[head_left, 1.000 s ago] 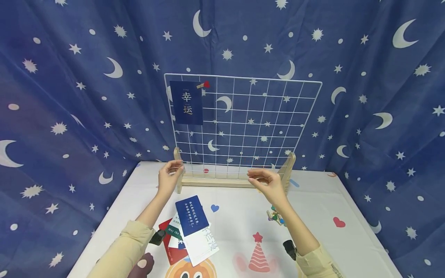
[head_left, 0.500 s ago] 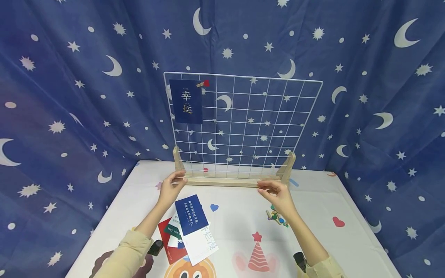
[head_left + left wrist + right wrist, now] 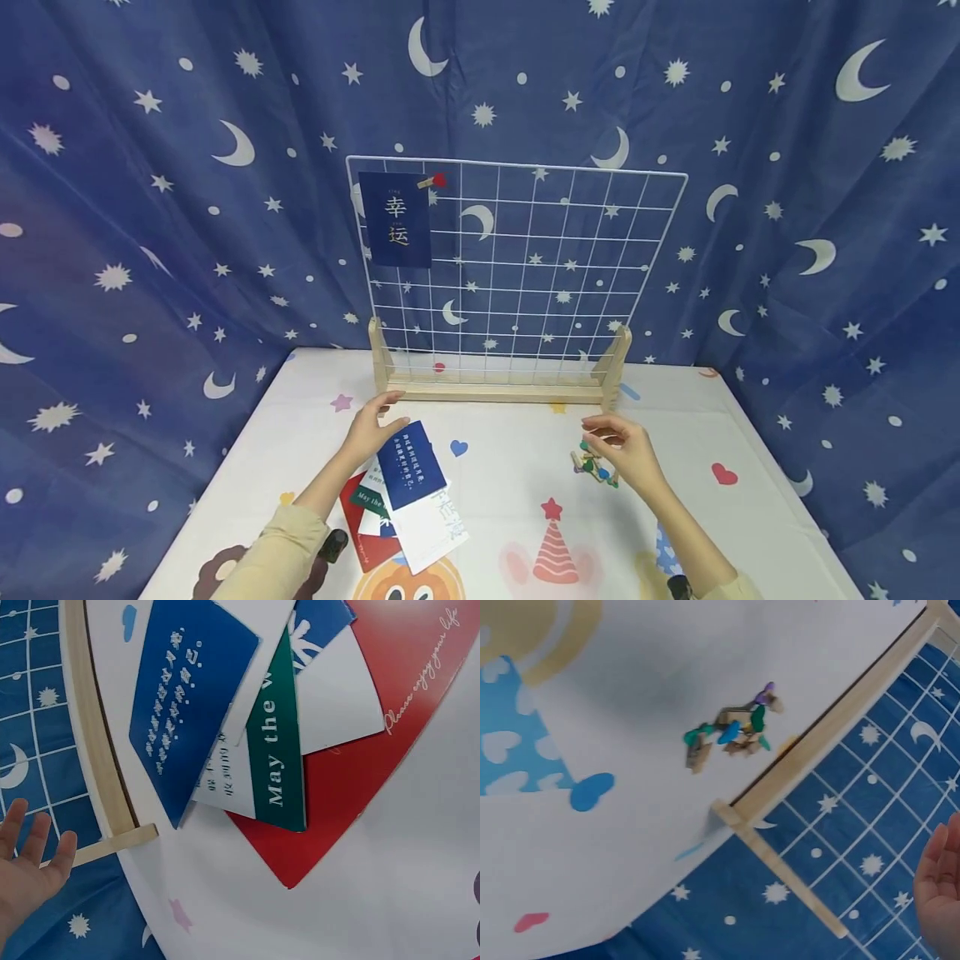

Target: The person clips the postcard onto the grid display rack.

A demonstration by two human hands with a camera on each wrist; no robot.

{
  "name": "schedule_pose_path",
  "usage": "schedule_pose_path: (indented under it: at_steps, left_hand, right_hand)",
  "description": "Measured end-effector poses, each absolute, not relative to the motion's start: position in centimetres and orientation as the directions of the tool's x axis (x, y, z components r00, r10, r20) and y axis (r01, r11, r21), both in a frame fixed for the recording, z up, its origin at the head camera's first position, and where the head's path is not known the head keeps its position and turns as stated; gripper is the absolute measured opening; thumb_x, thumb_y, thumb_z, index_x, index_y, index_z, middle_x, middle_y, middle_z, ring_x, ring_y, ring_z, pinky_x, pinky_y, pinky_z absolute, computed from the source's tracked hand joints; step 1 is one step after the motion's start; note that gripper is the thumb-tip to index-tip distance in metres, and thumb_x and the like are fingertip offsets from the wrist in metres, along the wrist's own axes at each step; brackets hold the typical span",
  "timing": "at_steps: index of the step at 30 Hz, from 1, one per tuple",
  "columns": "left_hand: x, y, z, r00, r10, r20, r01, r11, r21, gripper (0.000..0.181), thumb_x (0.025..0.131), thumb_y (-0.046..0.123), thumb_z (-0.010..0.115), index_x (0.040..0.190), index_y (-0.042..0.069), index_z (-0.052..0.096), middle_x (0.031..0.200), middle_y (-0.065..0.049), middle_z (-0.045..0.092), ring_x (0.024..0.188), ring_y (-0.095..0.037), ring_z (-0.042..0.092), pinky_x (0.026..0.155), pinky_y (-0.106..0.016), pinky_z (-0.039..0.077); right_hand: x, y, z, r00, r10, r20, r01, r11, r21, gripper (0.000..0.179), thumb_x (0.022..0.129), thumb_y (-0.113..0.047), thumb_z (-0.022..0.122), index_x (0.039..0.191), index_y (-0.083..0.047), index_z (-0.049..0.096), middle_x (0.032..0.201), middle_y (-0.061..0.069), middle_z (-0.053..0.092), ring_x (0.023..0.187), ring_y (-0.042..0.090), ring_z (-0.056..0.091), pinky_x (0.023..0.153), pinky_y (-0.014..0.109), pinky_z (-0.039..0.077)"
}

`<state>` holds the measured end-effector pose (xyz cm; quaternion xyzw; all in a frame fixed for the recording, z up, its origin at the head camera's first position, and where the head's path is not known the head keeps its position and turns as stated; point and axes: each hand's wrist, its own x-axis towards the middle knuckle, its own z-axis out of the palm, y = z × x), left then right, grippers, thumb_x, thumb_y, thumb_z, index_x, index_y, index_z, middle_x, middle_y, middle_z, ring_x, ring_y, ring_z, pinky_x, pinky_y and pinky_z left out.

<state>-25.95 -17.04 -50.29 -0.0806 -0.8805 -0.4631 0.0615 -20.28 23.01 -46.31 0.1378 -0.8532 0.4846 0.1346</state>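
My left hand [image 3: 370, 431] is just above the far left corner of a blue card [image 3: 411, 465] with lines of white writing, its fingers loosely bent and holding nothing. That card tops a loose pile with a white card [image 3: 429, 529], a green-and-white card [image 3: 274, 765] and a red card [image 3: 300, 859]. My right hand [image 3: 628, 450], also holding nothing, is over the right side of a small heap of wooden clothespins [image 3: 735, 729] with coloured hearts. A dark blue card [image 3: 397, 237] with two gold characters hangs at the grid's upper left under a clothespin with a red heart [image 3: 432, 181].
A white wire grid panel [image 3: 513, 267] stands upright at the back of the table in a wooden base [image 3: 487, 392]. Behind it hangs a blue curtain [image 3: 480, 83] with moons and stars. The tablecloth [image 3: 517, 467] is white with printed figures.
Both hands have drawn back from the grid's base, the left toward the card pile, the right toward the clothespins and outward. The hung card and the pile stay in place.
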Motion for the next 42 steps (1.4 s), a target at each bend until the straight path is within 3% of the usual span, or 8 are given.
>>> schedule_pose_path:
  at_steps: [16, 24, 34, 39, 42]
  left_hand:
    - [-24.5, -17.1, -53.7, -0.989, 0.105, 0.103, 0.146, 0.636, 0.758, 0.051, 0.082, 0.008, 0.070, 0.129, 0.002, 0.051, 0.127, -0.028, 0.052, 0.119, -0.046, 0.048, 0.100, -0.059, 0.039]
    - [-25.2, -17.8, -53.8, -0.996, 0.075, 0.053, 0.090, 0.687, 0.721, 0.052, 0.083, 0.012, 0.069, 0.131, 0.001, 0.050, 0.131, -0.030, 0.049, 0.121, -0.051, 0.044, 0.100, -0.063, 0.037]
    - [-26.4, -18.4, -54.0, -0.988, 0.135, -0.070, 0.082, 0.857, 0.509, 0.065, 0.073, 0.021, 0.080, 0.130, 0.004, 0.052, 0.128, -0.028, 0.050, 0.114, -0.047, 0.048, 0.093, -0.065, 0.040]
    - [-26.8, -18.9, -54.4, -0.985, 0.147, -0.091, 0.085, 0.871, 0.484, 0.070, 0.072, 0.026, 0.081, 0.130, 0.002, 0.051, 0.128, -0.029, 0.050, 0.116, -0.047, 0.047, 0.094, -0.065, 0.040]
    - [-26.6, -18.9, -54.6, -0.984, 0.135, -0.112, 0.067, 0.879, 0.471, 0.075, 0.071, 0.030, 0.081, 0.132, 0.000, 0.049, 0.131, -0.028, 0.049, 0.118, -0.048, 0.046, 0.095, -0.064, 0.040]
  right_hand:
    - [-18.8, 25.2, -51.2, -0.973, 0.018, 0.230, -0.181, 0.558, -0.810, 0.017, 0.084, -0.008, 0.069, 0.098, 0.000, 0.069, 0.099, 0.016, 0.070, 0.076, -0.002, 0.060, 0.065, 0.016, 0.052]
    - [-20.3, 25.8, -52.4, -0.967, 0.034, 0.254, -0.189, 0.575, -0.796, 0.015, 0.083, -0.002, 0.068, 0.098, 0.001, 0.069, 0.097, 0.017, 0.070, 0.076, -0.002, 0.060, 0.066, 0.016, 0.052]
    - [-22.2, 27.2, -53.4, -0.976, 0.047, 0.212, -0.141, 0.603, -0.785, 0.018, 0.084, -0.003, 0.068, 0.100, 0.004, 0.068, 0.098, 0.019, 0.070, 0.076, 0.004, 0.062, 0.067, 0.016, 0.051]
    - [-22.8, 28.2, -53.9, -0.971, 0.047, 0.235, -0.161, 0.602, -0.782, 0.018, 0.083, -0.001, 0.068, 0.099, 0.005, 0.068, 0.096, 0.020, 0.069, 0.074, -0.005, 0.058, 0.068, 0.015, 0.051]
    - [-23.0, 28.5, -53.9, -0.969, 0.045, 0.242, -0.167, 0.605, -0.779, 0.017, 0.082, -0.001, 0.068, 0.098, 0.005, 0.068, 0.095, 0.020, 0.069, 0.076, -0.003, 0.059, 0.069, 0.016, 0.051]
